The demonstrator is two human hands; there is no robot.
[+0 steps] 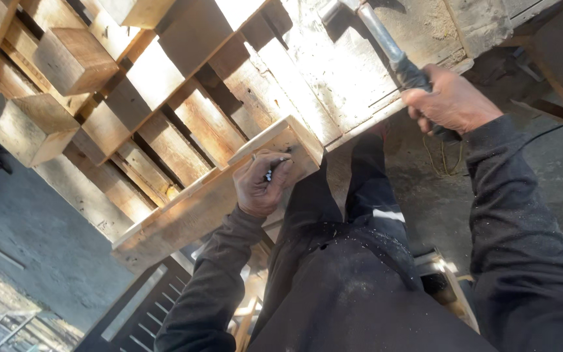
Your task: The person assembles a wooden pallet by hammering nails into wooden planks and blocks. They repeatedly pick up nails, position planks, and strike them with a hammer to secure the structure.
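A wooden pallet (pixel 164 130) of slats and square blocks fills the upper left and middle of the head view. My left hand (pixel 262 182) pinches a small dark nail (pixel 270 173) against the pallet's near edge block (pixel 288 140). My right hand (pixel 447 104) is closed around the black grip of a metal-shafted hammer (pixel 379 36), raised over a pale board at the top right. The hammer's head sits at the top edge of the frame, partly cut off. Both arms wear dark sleeves dusted with sawdust.
My dark trousers and legs (pixel 360 195) stand close below the pallet's edge. Concrete floor (pixel 47 248) lies at the left and right. A slatted dark panel (pixel 144 306) lies at bottom left, more timber (pixel 555 65) at the far right, a thin cord (pixel 444 160) on the floor.
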